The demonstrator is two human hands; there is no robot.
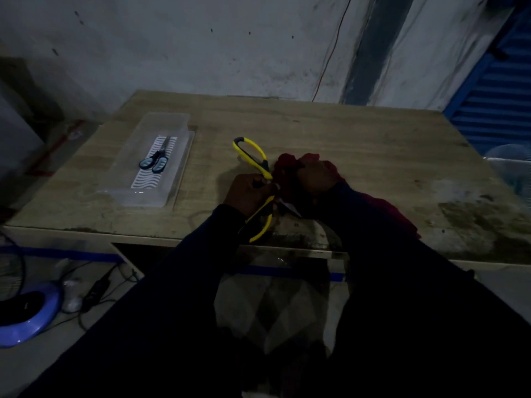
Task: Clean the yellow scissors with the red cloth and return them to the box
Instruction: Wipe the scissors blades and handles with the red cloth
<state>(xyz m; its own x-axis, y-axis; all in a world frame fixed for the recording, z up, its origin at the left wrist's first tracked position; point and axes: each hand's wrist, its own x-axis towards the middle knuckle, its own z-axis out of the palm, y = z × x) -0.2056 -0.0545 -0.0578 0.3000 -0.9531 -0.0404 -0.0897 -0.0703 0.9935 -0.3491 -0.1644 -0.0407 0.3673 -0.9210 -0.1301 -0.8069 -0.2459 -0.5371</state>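
The left hand is closed around the yellow scissors near the pivot, with one handle loop sticking up and away beyond the knuckles and the other running back under the wrist toward the near table edge. The handles are spread wide apart. Just to the right of that grip, the right hand is bunched into the red cloth, pressing it where the blades should be; a pale blade tip shows just below the cloth, between the two hands.

The wiping step looks to be under way. To do it well, keep the left grip firm and steady at the pivot so the open blades cannot swing, and draw the cloth along each blade from pivot toward tip, wiping off the spine, not into the edge.

The clear box lies well off to the left of the holding hand, with a blue-handled pair of scissors already inside
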